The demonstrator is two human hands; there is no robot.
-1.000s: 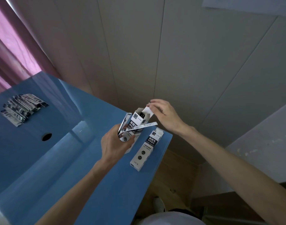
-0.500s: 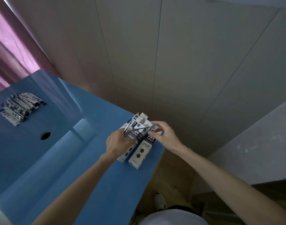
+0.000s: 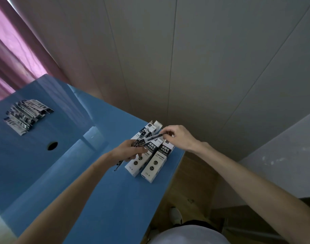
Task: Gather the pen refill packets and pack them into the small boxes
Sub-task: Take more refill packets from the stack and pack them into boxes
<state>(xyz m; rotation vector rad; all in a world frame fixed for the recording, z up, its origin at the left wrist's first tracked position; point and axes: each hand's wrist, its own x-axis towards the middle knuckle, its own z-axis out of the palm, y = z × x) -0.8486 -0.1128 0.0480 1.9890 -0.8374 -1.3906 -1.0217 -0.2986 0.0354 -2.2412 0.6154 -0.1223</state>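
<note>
Pen refill packets: one packet (image 3: 153,137) is pinched at its far end by the right hand; a small bundle (image 3: 137,143) sits in the left hand; a loose spread (image 3: 28,115) lies at the far left of the surface, well apart from the hands.
Small boxes: two lie side by side near the right edge of the surface. The left box (image 3: 141,156) has its far end flap open; the right box (image 3: 157,162) lies flat with its printed face up, touching or just beside the first.
Right hand (image 3: 178,137): fingers curled, thumb and forefinger pinching the single packet, which slants down and left over the boxes toward the left hand.
Left hand (image 3: 127,151): fingers curled round the bundle of packets, held just above the left box; the bundle's lower ends stick out below the hand, over the surface.
Surface (image 3: 101,199): blue and glossy, with a round dark hole (image 3: 52,145) between the loose spread and the hands.
Surroundings: grey panelled wall (image 3: 185,59) behind the surface; pink curtain (image 3: 15,50) at upper left; wooden floor (image 3: 191,187) beside the right edge; a white shoe (image 3: 176,215) on the floor.
</note>
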